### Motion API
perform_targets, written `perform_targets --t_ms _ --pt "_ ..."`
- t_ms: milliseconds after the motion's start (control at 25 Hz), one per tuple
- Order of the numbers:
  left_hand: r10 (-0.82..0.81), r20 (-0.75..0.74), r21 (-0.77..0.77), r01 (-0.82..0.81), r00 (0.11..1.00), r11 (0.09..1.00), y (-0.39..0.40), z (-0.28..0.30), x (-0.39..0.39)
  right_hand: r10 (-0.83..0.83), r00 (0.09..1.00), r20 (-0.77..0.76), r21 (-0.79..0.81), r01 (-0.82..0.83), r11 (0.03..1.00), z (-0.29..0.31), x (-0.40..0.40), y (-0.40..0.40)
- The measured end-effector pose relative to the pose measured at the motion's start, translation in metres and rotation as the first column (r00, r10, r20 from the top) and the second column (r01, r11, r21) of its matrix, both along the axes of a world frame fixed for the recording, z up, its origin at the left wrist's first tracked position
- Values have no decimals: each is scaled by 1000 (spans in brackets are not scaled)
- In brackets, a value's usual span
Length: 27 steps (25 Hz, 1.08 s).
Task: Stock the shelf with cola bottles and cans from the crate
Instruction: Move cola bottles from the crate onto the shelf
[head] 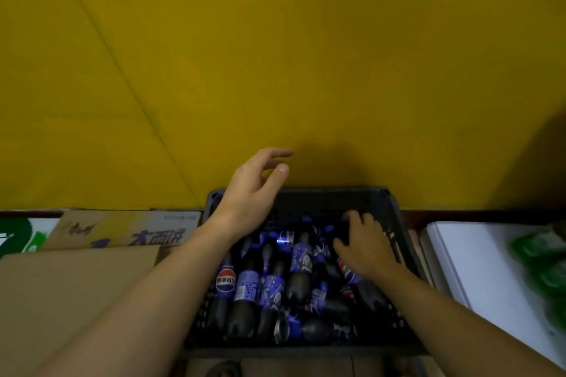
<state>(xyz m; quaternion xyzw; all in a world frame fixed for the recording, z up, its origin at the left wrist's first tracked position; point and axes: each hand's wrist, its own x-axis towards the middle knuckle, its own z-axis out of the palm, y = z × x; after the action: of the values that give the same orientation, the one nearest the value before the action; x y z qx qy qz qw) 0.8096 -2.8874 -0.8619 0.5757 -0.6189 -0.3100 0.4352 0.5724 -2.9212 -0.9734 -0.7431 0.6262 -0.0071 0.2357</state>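
The dark plastic cola bottles with blue labels lie on their sides inside the black perforated plastic crate, packed in a loose heap. Most of them have their long axes running from the crate's near wall toward its far wall, with the blue caps pointing to the far wall and the rounded bases to the near one; a few toward the crate's right side lie slanted across the others. A blue and silver cola can lies on its side among them near the crate's near wall, and another can end glints near the crate's middle.

The right hand is down in the crate's far right part, palm down, with its fingers curled over a dark bottle; how firm the grip is cannot be told from the blur. The left hand hovers above the crate's far left corner, fingers loosely spread and holding nothing, thumb apart from the forefinger.

Behind the crate rises a plain mustard-yellow wall. Left of the crate sit brown cardboard boxes, one printed with blue characters. Right of the crate lies a white flat box, with blurred green packaging beyond it.
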Motion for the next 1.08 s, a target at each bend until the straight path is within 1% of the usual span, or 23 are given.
perform_targets --t_ms 40,120,200,280,400,480,560,600,640,680,720,760,800,840,880,920,960,1000,1040,1080 --pt "-28 44 10 28 999 1000 -1 -4 -3 14 990 -143 104 1 995 -21 -7 5" --pt "-75 99 22 73 992 997 -5 -8 -11 95 932 -350 224 -15 975 -53 -13 14" --pt "-97 125 29 94 987 995 -8 -10 -17 217 822 -526 275 -77 958 -72 -4 25" --pt "-129 156 42 124 979 991 -8 -14 -22 299 704 -644 275 -151 949 -87 8 36" --pt "-171 210 96 154 963 983 -3 -23 -20 320 591 -740 203 -257 945 -108 7 45" --pt "-159 208 132 133 965 982 -1 -29 -14 367 542 -756 233 -301 925 -114 0 47" --pt "-151 192 166 120 970 979 2 -32 -8 390 544 -743 282 -274 920 -108 0 45" --pt "-152 185 184 117 971 976 4 -33 -5 384 572 -725 307 -230 923 -99 5 43" --pt "-153 184 198 116 971 973 5 -34 -1 373 621 -690 332 -186 925 -90 10 39" --pt "-146 187 208 107 971 972 6 -36 1 354 703 -616 379 -129 916 -81 14 33" --pt "-138 190 221 95 972 971 7 -38 3 306 815 -492 435 -74 897 -72 16 26" --pt "-128 183 244 80 975 966 7 -42 5 214 924 -317 513 -22 858 -58 19 20" --pt "-108 157 277 62 982 959 7 -45 6 47 990 -130 569 35 822 -42 21 15" --pt "-71 110 312 34 991 949 6 -49 6 -123 991 47 596 71 800 -25 24 12" --pt "-18 52 352 -1 999 936 5 -53 4 -246 951 186 622 80 779 -7 26 11" --pt "55 -11 396 -46 998 917 4 -55 0 -322 906 275 647 74 759 13 28 10" --pt "151 -72 461 -101 986 882 3 -57 -4 -356 874 332 659 55 750 31 28 11" --pt "264 -130 553 -151 956 820 3 -56 -9 -363 844 395 655 18 755 50 30 13" --pt "369 -188 669 -157 910 727 4 -54 -13 -365 807 464 637 -18 771 63 31 16" --pt "449 -267 772 -89 852 629 5 -52 -17 -369 757 539 607 -45 793 75 33 20"
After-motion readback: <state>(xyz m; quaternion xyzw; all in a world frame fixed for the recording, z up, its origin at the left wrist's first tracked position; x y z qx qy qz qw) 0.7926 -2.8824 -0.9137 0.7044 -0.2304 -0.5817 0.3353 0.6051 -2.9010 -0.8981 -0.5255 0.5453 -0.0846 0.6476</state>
